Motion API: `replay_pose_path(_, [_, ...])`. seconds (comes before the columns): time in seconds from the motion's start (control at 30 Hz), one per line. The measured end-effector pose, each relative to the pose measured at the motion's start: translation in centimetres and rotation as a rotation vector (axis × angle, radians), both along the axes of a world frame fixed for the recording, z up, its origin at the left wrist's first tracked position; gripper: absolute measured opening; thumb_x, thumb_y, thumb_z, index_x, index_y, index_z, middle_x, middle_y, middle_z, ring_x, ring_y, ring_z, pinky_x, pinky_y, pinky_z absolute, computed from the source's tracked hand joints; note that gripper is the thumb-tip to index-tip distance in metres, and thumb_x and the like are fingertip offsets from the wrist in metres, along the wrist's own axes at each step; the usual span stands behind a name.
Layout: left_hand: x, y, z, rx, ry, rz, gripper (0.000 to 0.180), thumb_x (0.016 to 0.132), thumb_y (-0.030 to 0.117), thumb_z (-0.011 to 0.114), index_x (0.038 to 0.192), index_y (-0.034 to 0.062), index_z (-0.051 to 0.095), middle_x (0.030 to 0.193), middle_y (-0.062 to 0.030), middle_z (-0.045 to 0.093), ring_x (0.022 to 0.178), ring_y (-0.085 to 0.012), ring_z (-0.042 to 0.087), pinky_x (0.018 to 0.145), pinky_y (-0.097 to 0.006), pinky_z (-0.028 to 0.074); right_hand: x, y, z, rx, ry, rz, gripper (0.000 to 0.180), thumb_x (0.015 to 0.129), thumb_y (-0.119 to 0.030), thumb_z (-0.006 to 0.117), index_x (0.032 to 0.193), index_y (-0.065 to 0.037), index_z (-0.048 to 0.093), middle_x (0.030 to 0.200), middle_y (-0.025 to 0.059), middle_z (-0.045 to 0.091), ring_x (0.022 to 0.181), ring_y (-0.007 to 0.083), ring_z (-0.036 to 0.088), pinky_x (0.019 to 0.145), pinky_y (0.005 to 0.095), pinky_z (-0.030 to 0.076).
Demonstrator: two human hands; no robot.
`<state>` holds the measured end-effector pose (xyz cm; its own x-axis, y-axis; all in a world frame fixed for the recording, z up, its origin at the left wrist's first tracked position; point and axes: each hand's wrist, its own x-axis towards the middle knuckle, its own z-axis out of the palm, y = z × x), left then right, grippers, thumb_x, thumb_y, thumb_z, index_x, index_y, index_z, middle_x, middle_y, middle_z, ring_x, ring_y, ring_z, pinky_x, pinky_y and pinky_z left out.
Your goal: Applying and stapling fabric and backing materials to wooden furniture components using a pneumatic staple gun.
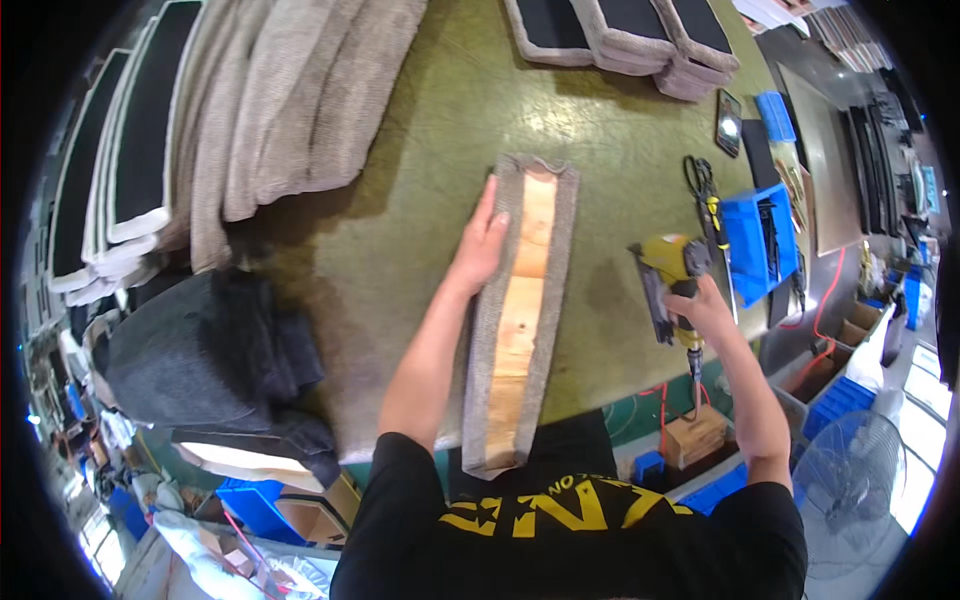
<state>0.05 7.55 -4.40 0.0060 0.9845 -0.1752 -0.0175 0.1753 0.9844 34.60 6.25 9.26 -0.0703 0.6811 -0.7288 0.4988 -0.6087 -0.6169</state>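
Note:
A long wooden board wrapped in beige fabric (pixel 525 300) lies lengthwise on the olive-green workbench (pixel 420 170), wood side up. My left hand (pixel 482 240) rests flat on the fabric along its left edge, near the far end. My right hand (pixel 705 310) grips the handle of a yellow pneumatic staple gun (pixel 668 275), held just above the bench to the right of the board and apart from it. A hose runs down from the gun's handle.
Stacks of beige upholstered panels (pixel 290 100) lie at the far left, more panels (pixel 630 35) at the far middle. Dark grey fabric (pixel 200 350) is piled at the near left. A blue bin (pixel 755 240), scissors (pixel 698 178) and a phone (pixel 728 122) sit right.

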Motion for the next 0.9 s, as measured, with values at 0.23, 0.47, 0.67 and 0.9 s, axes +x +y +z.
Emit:
replay_pose_path(0.23, [1.3,-0.1,0.4,-0.092,-0.151,-0.010,0.072,0.097,0.008,0.057,0.160,0.0102,0.022,0.159,-0.0161,0.036,0.143,-0.0214,0.037,0.116,-0.032,0.030,-9.3,8.4,1.4,0.231,-0.141,0.685,0.031,0.070,-0.018,0.073,0.088,0.005,0.065,0.073,0.0175,0.068,0.068,0.0264,0.068,0.065,0.0400,0.054])
replay_pose_path(0.47, [1.6,-0.3,0.4,-0.106,-0.150,-0.008,0.083,0.090,0.002,0.065,0.160,0.0133,0.022,0.152,-0.0112,0.045,0.131,-0.0180,0.049,0.110,-0.032,0.039,-12.2,10.8,-1.5,0.465,-0.278,0.814,0.033,0.069,-0.022,0.072,0.081,0.008,0.064,0.079,0.0279,0.067,0.081,0.0424,0.068,0.075,0.0460,0.054])
replay_pose_path(0.67, [1.2,-0.5,0.6,-0.145,-0.199,-0.052,0.094,0.083,0.001,0.073,0.160,0.0102,0.019,0.149,-0.0144,0.048,0.131,-0.0194,0.050,0.111,-0.032,0.038,-12.6,10.4,-0.7,0.421,-0.231,0.870,0.032,0.070,-0.020,0.072,0.086,0.007,0.065,0.082,0.0274,0.068,0.082,0.0423,0.068,0.076,0.0457,0.054])
replay_pose_path(0.9, [1.5,-0.4,0.9,-0.119,-0.257,-0.076,0.108,0.078,-0.002,0.078,0.161,0.0085,0.010,0.147,-0.0123,0.050,0.129,-0.0196,0.051,0.109,-0.032,0.040,-11.9,9.5,-1.2,0.388,-0.184,0.922,0.029,0.069,-0.017,0.071,0.085,0.006,0.063,0.078,0.0249,0.067,0.076,0.0399,0.066,0.073,0.0446,0.053])
